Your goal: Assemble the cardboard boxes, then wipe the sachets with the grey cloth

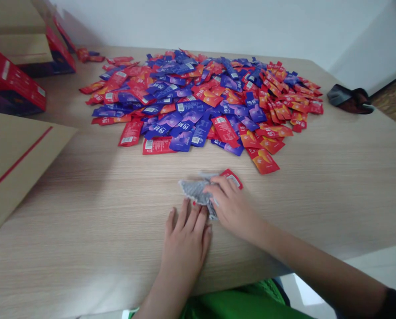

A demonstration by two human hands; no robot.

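My right hand is closed on a crumpled grey cloth, pressing it down near the front of the table. From beneath that hand and cloth a red sachet sticks out at the upper right, mostly covered. My left hand lies flat just to the left, fingers spread, its fingertips touching the cloth's lower edge. A small red bit shows by these fingertips; whether it belongs to the same sachet I cannot tell. Beyond both hands spreads a big heap of red and purple sachets.
Open cartons in red and purple stand at the left, one large flap reaching over the wood-grain table. Near the right edge lies a dark, twisted item. A white wall rises behind the heap.
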